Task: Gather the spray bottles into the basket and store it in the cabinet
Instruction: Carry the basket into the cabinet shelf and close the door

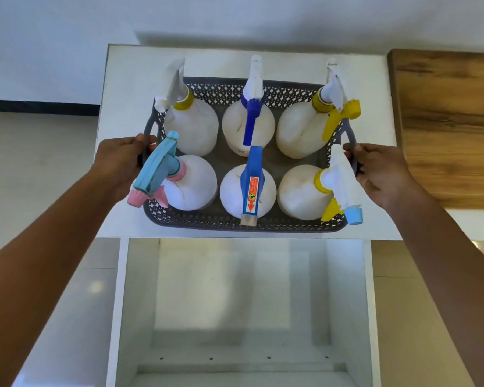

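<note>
While six spray bottles (192, 127) stand in two rows inside it, the grey basket (207, 222) lies between the hands over the white cabinet (123, 107) top, left hand (118, 160) and right hand (380, 171) each curled round one end.

The basket (235, 222) is over the tabletop (123, 107), towards its front edge; whether it rests there or is lifted I cannot tell. Six spray bottles (193, 127) stand upright in it, three along the back and three along the front. The left hand (118, 160) is at the basket's left end and the right hand (380, 171) at its right end, fingers (349, 152) curled round the handles. Below the tabletop's front edge the cabinet (235, 289) stands open. A wooden surface (453, 129) lies just beside the tabletop on the right, and the wall (235, 18) is behind.
</note>
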